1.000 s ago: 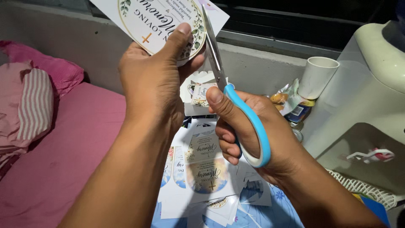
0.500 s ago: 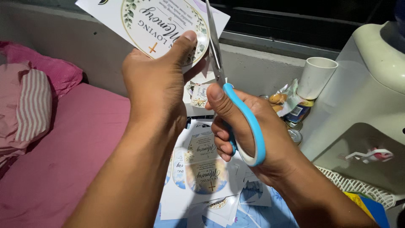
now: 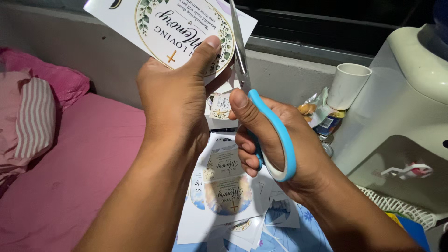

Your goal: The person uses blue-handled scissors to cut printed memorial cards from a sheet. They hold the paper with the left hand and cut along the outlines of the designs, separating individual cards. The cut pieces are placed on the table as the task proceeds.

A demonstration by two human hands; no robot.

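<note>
Left hand [image 3: 175, 100]: pinches a white printed paper sheet with a leaf-wreathed round design [image 3: 172, 25], thumb on its face. Right hand [image 3: 275, 140]: grips blue-handled steel scissors [image 3: 261, 116], blades upright at the sheet's right edge. Beneath: loose printed paper cut-outs [image 3: 228, 191] on a pink bed [image 3: 70, 172]; white paper cup [image 3: 347, 84] at right.

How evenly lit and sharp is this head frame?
Head view: unevenly lit, bright on the printed sheet and both hands, left hand and right hand; arms shadow the cut papers; window nearly black; scissors sharp.
</note>
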